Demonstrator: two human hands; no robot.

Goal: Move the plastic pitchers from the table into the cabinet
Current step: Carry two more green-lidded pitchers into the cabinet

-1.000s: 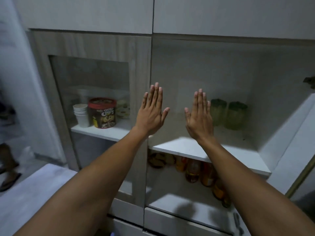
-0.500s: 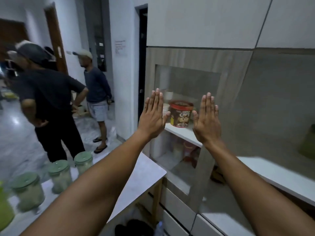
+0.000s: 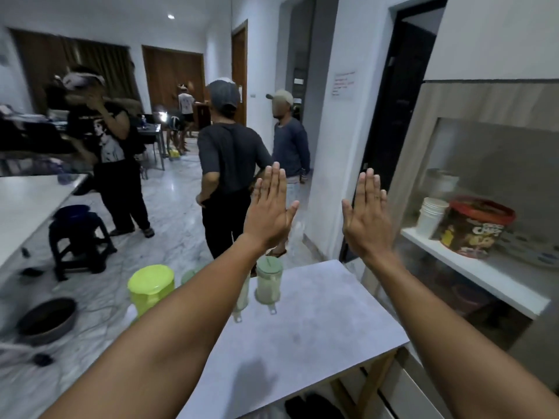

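Both hands are raised flat with backs to the camera, the left hand [image 3: 267,217] and right hand [image 3: 367,220] each with fingers straight, close together and holding nothing. The plastic pitchers stand along the counter's [image 3: 317,325] far left edge: a clear green-lidded pitcher [image 3: 268,279], a yellow-green pitcher [image 3: 150,290] (others hidden behind the left forearm). The cabinet [image 3: 484,237] stands just beside the counter's right edge.

Two forearms bare of sleeves (nothing worn at either wrist) end in the left grip [image 3: 268,213] and right grip [image 3: 367,216].
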